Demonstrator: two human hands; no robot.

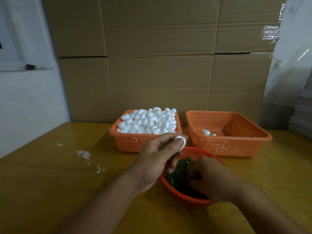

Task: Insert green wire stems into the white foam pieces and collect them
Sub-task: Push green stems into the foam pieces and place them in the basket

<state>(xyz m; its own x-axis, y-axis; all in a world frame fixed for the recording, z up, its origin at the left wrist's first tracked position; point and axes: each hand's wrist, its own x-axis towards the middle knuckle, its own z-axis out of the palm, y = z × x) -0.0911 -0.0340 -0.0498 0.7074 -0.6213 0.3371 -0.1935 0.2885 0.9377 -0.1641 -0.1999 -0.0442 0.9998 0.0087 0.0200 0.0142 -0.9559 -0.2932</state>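
A white foam piece [181,143], smooth and egg-shaped, sits pinched between the thumb and fingertips of the left hand [157,159], a little right of the middle of the frame, just above the far rim of the round basket [185,197]. This round basket is red-orange plastic with a fine mesh wall, and it holds a tangle of thin green wire stems [179,171], dark and stiff like short needles. The right hand [211,179] reaches down into the stems with curled fingers; if it already grips a stem I cannot tell, because the fingertips are hidden.

Behind, in the middle of the frame, stands a square orange basket [128,141] with perforated walls, heaped with many white foam pieces [148,121] of the same matte egg shape. Just beside it to the right is a second orange basket [236,144] of the same kind, with only a few foam pieces [206,132] lying at its bottom.

All three baskets rest on a wooden table [59,191], yellow-brown and somewhat worn, with white crumbs or flakes [84,154] scattered in the left part. Large cardboard boxes [160,56], plain brown with visible seams, are stacked like a wall behind the table. In the upper left is a white wall [25,98], and at the right edge hangs a glossy plastic sheet [292,65].
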